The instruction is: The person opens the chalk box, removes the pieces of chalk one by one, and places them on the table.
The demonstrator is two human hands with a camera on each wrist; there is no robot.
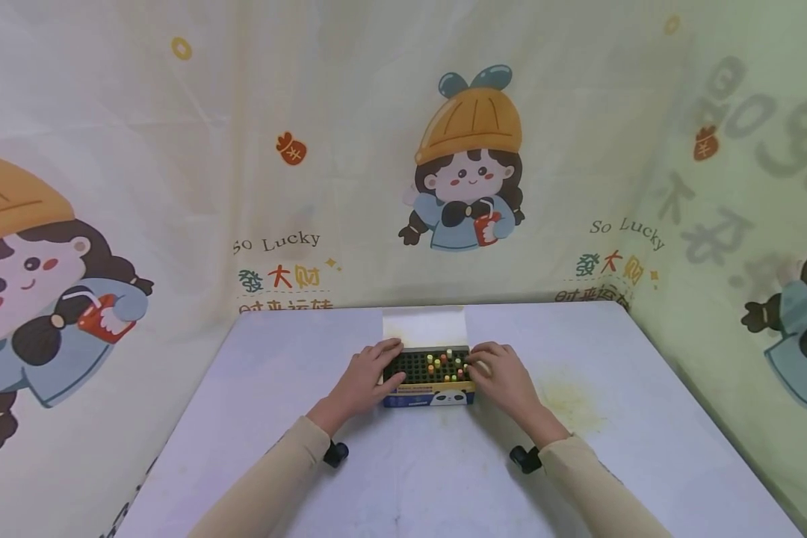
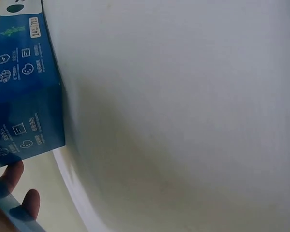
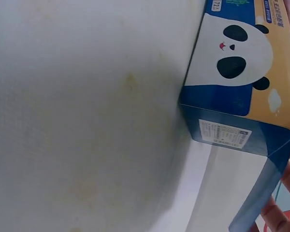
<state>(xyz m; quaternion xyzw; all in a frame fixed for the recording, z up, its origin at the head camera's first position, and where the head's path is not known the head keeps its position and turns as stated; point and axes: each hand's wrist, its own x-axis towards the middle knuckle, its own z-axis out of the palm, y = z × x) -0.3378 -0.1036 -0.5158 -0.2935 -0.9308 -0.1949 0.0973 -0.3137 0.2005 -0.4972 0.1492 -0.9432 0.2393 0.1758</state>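
A blue and orange cardboard box (image 1: 420, 400) with a panda face stands on the table, its white lid flap (image 1: 425, 327) raised at the back. Inside is a black rack (image 1: 413, 368) of round holes. Several small pen-like sticks (image 1: 437, 364) with yellow, orange and pale ends stand in its right half. My left hand (image 1: 366, 379) grips the box's left end, thumb over the front rim and fingers at the back. At the right end, my right hand (image 1: 504, 381) has thumb and index finger close together by the sticks. Whether they pinch one is hidden.
The white table (image 1: 276, 373) has a yellowish stain (image 1: 571, 400) to the right of the box. A printed cloth (image 1: 356, 149) with cartoon figures hangs behind and at both sides. A small black device (image 1: 336, 453) sits on each wrist.
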